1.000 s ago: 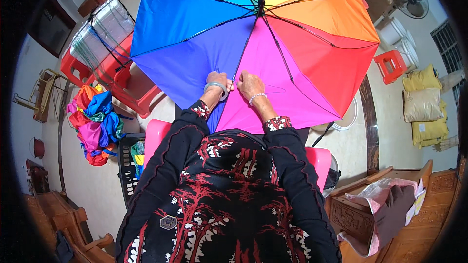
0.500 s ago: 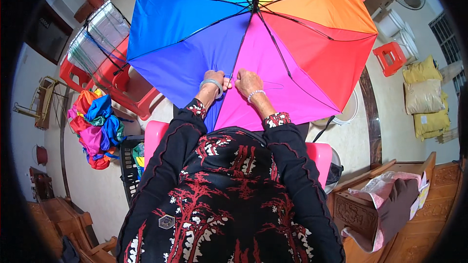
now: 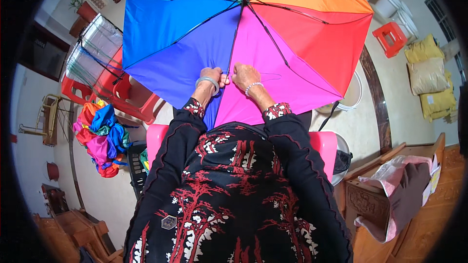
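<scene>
An open rainbow umbrella point(image 3: 302, 56) lies across my lap, its inner side with the black ribs and shaft facing me. Both of my hands are at the seam where the purple and pink panels meet, beside one rib. My left hand point(image 3: 213, 77) is closed on the purple edge of that seam, its fingertips pinched at the rib. Just across the rib, my right hand point(image 3: 246, 76) is curled closed over the pink panel; whatever is in its fingers is too small to make out. A thin dark thread point(image 3: 273, 74) loops over the pink cloth beside it.
A heap of bundled colourful cloth point(image 3: 103, 139) stands at the left, near a black plastic crate point(image 3: 137, 168) and red stools point(image 3: 138, 98) bearing a clear-wrapped pack. At right are a red stool point(image 3: 390, 38), stacked sacks point(image 3: 426, 75) and a carved wooden chair point(image 3: 368, 202).
The whole view has shifted a little, with the umbrella slightly farther left and up in it. Both hands stay at the same seam, still close together.
</scene>
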`<control>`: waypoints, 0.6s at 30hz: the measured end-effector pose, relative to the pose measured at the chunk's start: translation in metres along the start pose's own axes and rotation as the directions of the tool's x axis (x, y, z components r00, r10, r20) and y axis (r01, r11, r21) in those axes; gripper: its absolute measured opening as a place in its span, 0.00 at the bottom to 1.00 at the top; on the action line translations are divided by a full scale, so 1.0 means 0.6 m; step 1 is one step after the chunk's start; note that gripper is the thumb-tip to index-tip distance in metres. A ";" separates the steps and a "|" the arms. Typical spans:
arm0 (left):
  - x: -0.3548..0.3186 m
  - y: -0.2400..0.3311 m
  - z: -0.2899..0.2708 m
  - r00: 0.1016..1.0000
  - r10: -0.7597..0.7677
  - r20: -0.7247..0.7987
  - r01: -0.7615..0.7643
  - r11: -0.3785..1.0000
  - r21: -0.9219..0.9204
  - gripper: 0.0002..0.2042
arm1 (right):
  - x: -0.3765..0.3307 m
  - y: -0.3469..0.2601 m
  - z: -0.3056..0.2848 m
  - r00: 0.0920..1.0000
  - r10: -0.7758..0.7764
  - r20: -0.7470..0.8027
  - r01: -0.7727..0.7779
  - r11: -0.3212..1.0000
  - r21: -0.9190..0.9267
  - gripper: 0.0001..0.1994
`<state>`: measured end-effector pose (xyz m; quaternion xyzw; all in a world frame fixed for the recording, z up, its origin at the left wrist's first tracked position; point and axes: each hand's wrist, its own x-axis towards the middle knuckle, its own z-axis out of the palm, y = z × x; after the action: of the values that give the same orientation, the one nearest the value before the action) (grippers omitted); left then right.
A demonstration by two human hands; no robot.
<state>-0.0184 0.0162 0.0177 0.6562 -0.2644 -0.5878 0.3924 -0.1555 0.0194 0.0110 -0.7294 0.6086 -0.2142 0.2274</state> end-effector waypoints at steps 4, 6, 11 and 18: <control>0.005 -0.001 -0.002 1.000 0.009 0.006 -0.009 1.000 0.006 0.08 | 0.002 -0.003 -0.004 1.000 -0.007 0.002 0.007 1.000 0.005 0.09; 0.006 -0.001 -0.002 1.000 -0.005 0.001 0.005 1.000 0.022 0.07 | 0.000 -0.006 -0.006 1.000 0.013 0.024 -0.013 1.000 0.007 0.09; -0.003 0.001 0.001 1.000 0.005 0.005 -0.006 0.999 0.049 0.08 | 0.000 0.001 -0.006 1.000 0.000 0.016 0.000 0.999 0.046 0.09; 0.000 0.004 -0.001 1.000 -0.015 0.017 0.014 0.998 0.056 0.08 | 0.000 0.004 -0.006 0.999 -0.044 0.005 0.043 0.996 0.083 0.10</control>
<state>-0.0173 0.0151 0.0197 0.6636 -0.2796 -0.5887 0.3672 -0.1599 0.0188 0.0125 -0.7332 0.5824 -0.2414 0.2549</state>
